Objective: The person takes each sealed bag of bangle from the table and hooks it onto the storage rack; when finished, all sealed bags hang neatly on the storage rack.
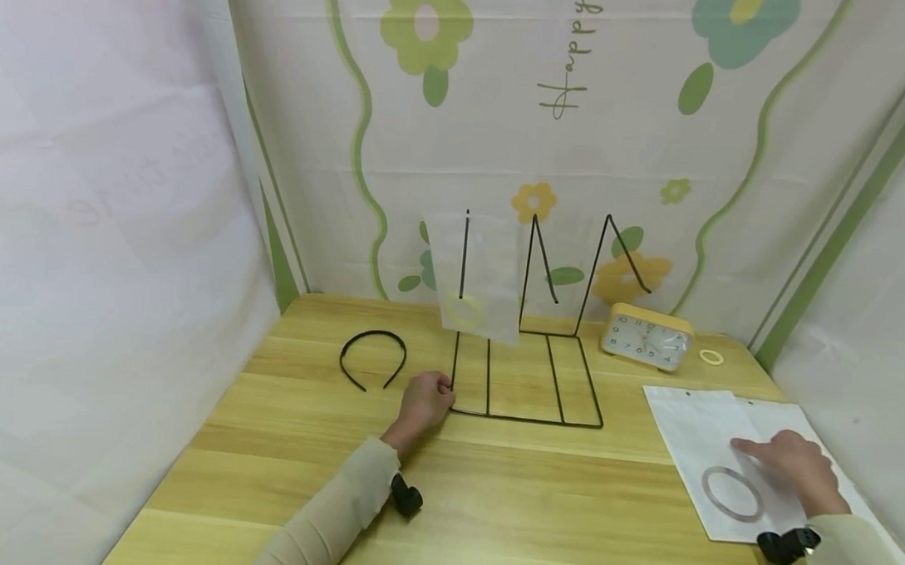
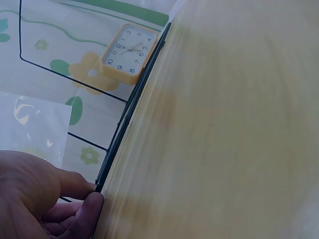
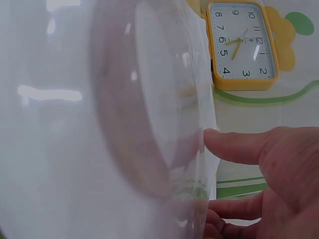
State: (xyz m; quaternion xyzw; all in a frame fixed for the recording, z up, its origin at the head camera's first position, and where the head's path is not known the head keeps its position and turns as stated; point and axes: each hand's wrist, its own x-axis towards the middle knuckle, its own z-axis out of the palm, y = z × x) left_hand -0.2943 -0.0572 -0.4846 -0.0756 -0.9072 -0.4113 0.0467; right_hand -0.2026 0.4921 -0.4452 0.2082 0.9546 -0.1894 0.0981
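My left hand point(image 1: 425, 400) pinches the front left corner of a black wire rack point(image 1: 525, 419) between thumb and fingers; the left wrist view shows this hand point(image 2: 45, 199) at the end of the rack's bar point(image 2: 130, 107). A clear packet point(image 1: 478, 273) with a pale yellow ring in it hangs on the rack's left hook. At the right, my right hand point(image 1: 796, 466) lies over white packets point(image 1: 690, 440), one showing a greyish pink ring point(image 1: 706, 483). In the right wrist view the thumb and fingers of this hand point(image 3: 284, 174) touch the packet's edge point(image 3: 50, 149), extended.
A black headband point(image 1: 374, 333) lies left of the rack. Behind its right side stands a yellow clock point(image 1: 646, 336), with a small pale yellow ring point(image 1: 712, 357) beside it. Two more upright hooks point(image 1: 601, 252) rise from the rack. A printed cloth hangs behind the table.
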